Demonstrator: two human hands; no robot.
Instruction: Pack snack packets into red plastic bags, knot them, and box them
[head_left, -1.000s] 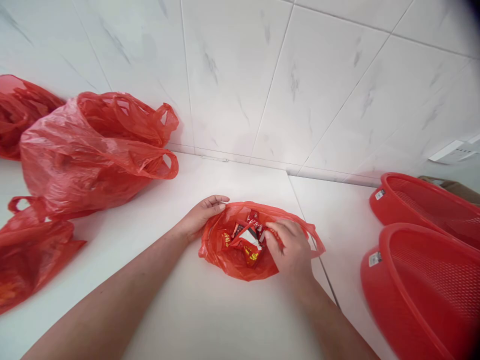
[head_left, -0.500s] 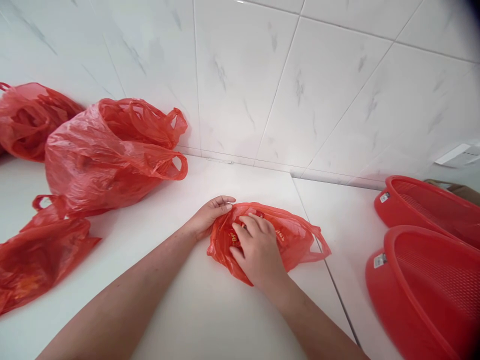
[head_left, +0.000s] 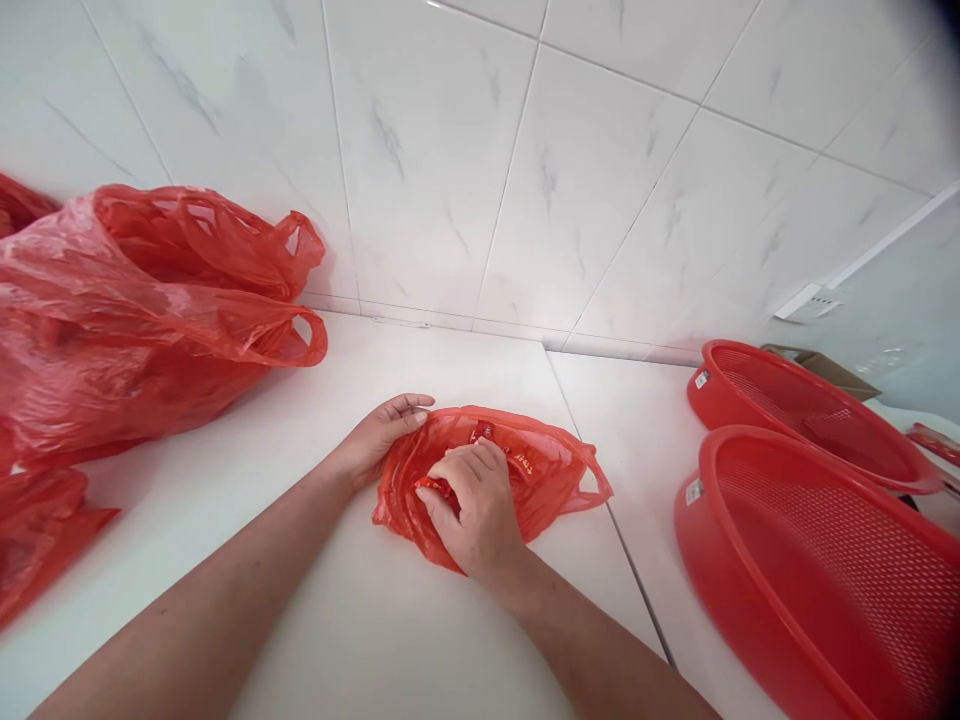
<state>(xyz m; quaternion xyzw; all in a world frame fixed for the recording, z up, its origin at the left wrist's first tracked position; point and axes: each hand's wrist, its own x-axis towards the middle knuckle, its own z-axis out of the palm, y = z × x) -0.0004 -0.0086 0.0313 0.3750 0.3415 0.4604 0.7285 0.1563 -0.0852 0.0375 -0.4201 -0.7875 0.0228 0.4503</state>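
Note:
A red plastic bag lies on the white tabletop in front of me with its mouth open. At its left rim, my left hand pinches the edge, the thumb lying along it and the upper fingers stretched out. My right hand is inside the mouth, closed on a small red packet that shows between thumb and fingers. More small red packets with gold print lie in the bag. The right hand hides part of the contents.
Bulky red plastic bags stand on the left against the tiled wall, with another red bag nearer me. Two red perforated baskets sit on the right, past a seam in the tabletop. Behind them is a cardboard box.
The view has turned to the right. My right hand has closed its fingers on a packet inside the bag. My left hand stays at the bag's left rim.

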